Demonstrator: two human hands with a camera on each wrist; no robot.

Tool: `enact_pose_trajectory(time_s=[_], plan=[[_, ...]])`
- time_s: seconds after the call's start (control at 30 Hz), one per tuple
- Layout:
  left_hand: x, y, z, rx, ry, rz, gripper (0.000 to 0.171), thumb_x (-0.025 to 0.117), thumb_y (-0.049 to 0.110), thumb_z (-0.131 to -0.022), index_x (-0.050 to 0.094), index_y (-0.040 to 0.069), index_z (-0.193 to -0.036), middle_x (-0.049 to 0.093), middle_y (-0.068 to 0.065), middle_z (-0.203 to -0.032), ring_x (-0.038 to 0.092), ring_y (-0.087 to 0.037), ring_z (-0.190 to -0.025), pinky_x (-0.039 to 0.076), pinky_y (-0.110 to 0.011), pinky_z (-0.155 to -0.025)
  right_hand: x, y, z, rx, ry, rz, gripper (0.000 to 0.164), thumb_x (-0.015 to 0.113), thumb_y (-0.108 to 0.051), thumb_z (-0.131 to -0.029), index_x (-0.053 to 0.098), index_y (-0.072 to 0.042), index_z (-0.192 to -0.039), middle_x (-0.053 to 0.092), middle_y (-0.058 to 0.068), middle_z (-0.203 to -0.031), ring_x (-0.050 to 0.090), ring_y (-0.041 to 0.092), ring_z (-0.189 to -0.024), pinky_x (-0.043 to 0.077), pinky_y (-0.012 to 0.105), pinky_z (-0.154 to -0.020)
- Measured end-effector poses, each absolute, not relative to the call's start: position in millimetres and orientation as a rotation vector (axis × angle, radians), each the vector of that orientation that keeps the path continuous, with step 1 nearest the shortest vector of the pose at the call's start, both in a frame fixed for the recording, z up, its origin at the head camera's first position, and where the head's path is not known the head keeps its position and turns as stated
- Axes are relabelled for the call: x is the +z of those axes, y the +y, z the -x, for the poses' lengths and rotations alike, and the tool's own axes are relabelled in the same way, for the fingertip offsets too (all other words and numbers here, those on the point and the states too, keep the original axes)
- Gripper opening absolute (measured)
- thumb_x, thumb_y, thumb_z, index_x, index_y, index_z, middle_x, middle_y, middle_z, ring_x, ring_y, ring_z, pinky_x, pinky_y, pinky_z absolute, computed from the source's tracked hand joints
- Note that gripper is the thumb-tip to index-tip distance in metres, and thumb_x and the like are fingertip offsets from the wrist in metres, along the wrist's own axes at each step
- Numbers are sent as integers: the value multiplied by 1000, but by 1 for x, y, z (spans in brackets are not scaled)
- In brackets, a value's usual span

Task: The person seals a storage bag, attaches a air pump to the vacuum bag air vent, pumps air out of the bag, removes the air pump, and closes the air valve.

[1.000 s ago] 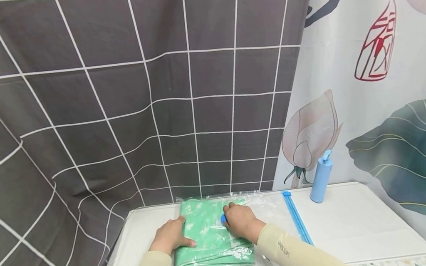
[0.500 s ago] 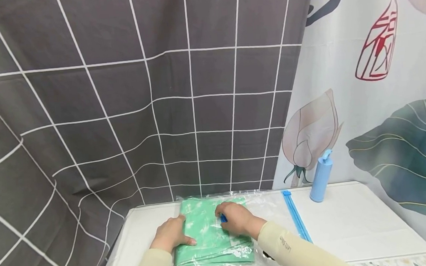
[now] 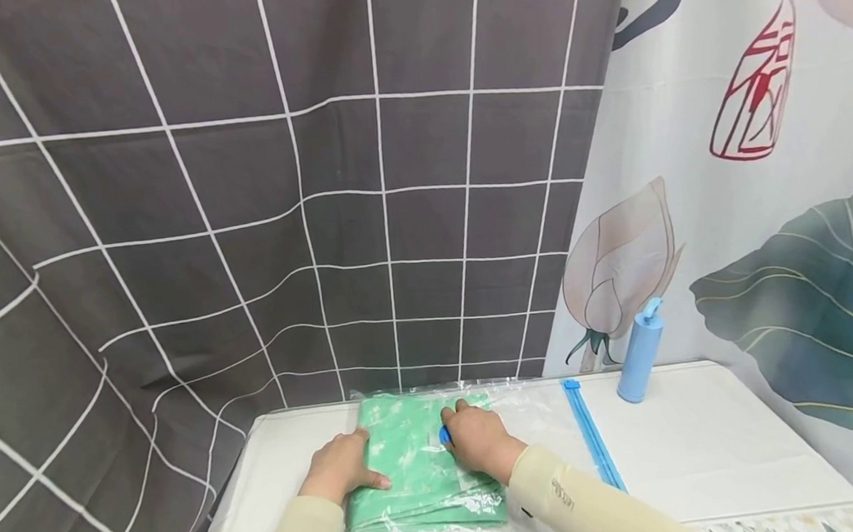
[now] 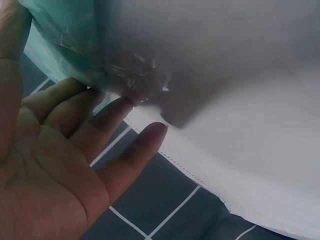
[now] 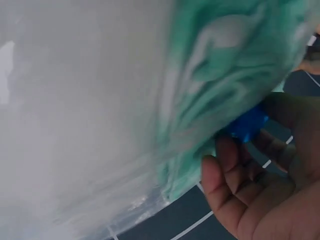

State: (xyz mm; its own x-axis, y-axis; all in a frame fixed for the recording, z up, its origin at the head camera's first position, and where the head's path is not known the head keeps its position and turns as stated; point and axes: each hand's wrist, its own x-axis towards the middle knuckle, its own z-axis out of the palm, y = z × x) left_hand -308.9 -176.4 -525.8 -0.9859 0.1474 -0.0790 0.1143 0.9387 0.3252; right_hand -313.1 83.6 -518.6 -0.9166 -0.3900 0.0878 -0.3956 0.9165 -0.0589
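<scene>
A clear plastic storage bag [image 3: 536, 412] lies flat on the white table, with a folded green-and-white cloth [image 3: 403, 451] inside it. My left hand [image 3: 339, 467] rests on the bag's left edge, thumb over the cloth and fingers spread. In the left wrist view, the fingers of that hand [image 4: 65, 145] are extended beside the plastic. My right hand [image 3: 478, 439] pinches a round blue valve cap [image 3: 444, 436] on top of the bag. The right wrist view shows the blue cap [image 5: 248, 123] between thumb and fingers, partly hidden by them.
A blue zip strip [image 3: 594, 436] with a slider runs along the bag's right end. Farther right stands a light blue cylinder [image 3: 640, 358] with a small top handle, resembling a hand pump. Grey gridded cloth [image 3: 423, 224] hangs behind the white table [image 3: 719, 443].
The right hand turned over the valve cap, its fingers shifting left and then back right. My left hand has stayed in place on the bag.
</scene>
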Motion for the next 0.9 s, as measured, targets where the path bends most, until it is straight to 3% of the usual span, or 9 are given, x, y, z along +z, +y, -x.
enact_pose_trajectory(time_s=[0.13,0.23,0.4,0.57,0.7,0.9], plan=[[-525,-176,310,491,3005,-211,110,106,45,-62,66,-9,-149,78,-32,-134,77,-51,-125,62,-70,-110,-513,84,310,194,-3003,-691,33,88,-5,-92,73,-13,-121,68,9,-107,71,25,-89,68,43,-70],[-524,-175,310,495,3006,-209,109,106,44,-62,67,-9,-148,79,-32,-132,77,-51,-123,63,-70,-109,-510,85,309,224,-2996,-731,37,88,0,-89,75,-15,-120,67,6,-107,69,24,-90,67,40,-72],[-523,-174,309,506,3005,-203,108,106,42,-62,67,-10,-148,79,-33,-132,77,-51,-122,62,-70,-110,-512,86,312,279,-2998,-683,38,88,-17,-96,74,-16,-131,70,10,-119,73,29,-98,70,46,-80],[-523,-173,307,516,3002,-195,108,106,41,-62,66,-10,-148,78,-33,-133,77,-51,-123,62,-70,-111,-516,86,313,212,-2999,-589,45,87,-39,-101,73,-9,-130,74,16,-123,77,36,-102,71,53,-79],[-522,-172,307,520,3001,-194,107,106,41,-62,66,-10,-148,78,-34,-134,77,-52,-124,61,-69,-112,-520,87,316,182,-2975,-635,39,87,-32,-102,73,-4,-126,76,19,-119,80,35,-99,72,51,-77],[-521,-173,308,521,3000,-195,106,106,40,-63,67,-10,-147,79,-32,-132,77,-51,-122,62,-69,-110,-578,98,355,202,-2821,-831,22,85,-13,-98,71,-11,-114,67,8,-98,67,21,-81,65,42,-65]])
